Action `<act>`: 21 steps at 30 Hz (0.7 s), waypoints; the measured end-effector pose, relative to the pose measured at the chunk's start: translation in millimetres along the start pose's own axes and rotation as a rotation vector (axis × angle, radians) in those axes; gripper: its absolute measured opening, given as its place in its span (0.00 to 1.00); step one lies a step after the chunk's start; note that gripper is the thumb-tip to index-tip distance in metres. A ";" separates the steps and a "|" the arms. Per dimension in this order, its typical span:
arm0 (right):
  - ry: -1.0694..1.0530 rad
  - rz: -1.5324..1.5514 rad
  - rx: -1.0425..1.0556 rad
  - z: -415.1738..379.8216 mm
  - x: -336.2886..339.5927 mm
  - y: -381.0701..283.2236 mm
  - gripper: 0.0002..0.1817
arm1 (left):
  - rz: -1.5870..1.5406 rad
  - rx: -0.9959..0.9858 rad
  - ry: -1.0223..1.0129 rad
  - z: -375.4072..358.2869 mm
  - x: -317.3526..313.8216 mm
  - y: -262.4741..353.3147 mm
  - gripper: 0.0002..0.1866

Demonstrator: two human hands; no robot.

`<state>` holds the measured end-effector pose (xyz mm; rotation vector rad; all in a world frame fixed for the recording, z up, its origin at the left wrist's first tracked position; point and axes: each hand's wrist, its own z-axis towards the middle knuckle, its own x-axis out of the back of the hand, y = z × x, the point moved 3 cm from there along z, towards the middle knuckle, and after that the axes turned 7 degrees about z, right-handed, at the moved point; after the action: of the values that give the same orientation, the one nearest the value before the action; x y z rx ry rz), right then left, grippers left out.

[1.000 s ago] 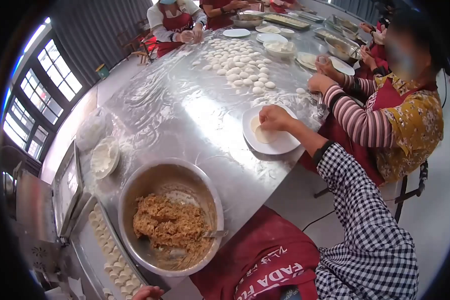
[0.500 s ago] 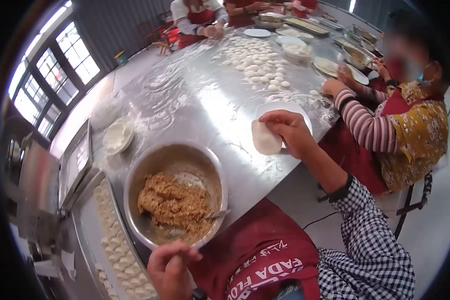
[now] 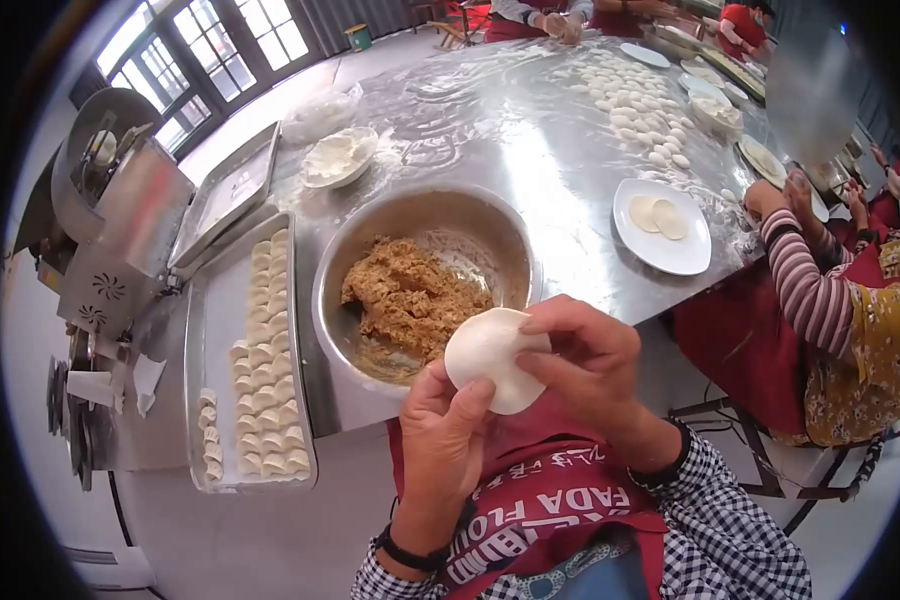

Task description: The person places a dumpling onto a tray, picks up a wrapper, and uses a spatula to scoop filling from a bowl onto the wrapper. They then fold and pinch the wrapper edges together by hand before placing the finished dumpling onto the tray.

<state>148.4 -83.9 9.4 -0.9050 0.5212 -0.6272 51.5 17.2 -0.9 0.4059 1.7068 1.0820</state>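
Observation:
A round, flat dumpling wrapper (image 3: 495, 360) is held upright between my two hands, over the near rim of the metal bowl. My left hand (image 3: 445, 425) pinches its lower left edge, thumb in front. On its right side, my right hand (image 3: 595, 370) grips it between thumb and fingers. Behind the wrapper, the steel mixing bowl (image 3: 330, 330) holds brown minced filling (image 3: 410, 295), part of which the wrapper covers. To the right, a white plate (image 3: 660, 258) carries a couple more wrappers (image 3: 658, 217).
A metal tray (image 3: 205, 330) with rows of folded dumplings (image 3: 270, 390) lies left of the bowl. Beyond are another tray (image 3: 230, 190) and a bowl of flour (image 3: 338, 158). Many dough pieces (image 3: 635, 105) cover the far table. A co-worker's striped sleeve (image 3: 810, 270) is at right.
My right hand has brought the wrapper from near the white plate leftward to the bowl. My left hand has risen and taken hold of its edge. The view has shifted too.

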 end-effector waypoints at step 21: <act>0.084 0.039 -0.055 -10.3 2.8 6.2 0.10 | 0.149 -0.035 0.035 -3.2 11.9 -9.6 0.12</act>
<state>145.4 -88.7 -1.7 -0.9212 0.6327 -0.6196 45.8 18.9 -15.4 0.5006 1.7065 1.2316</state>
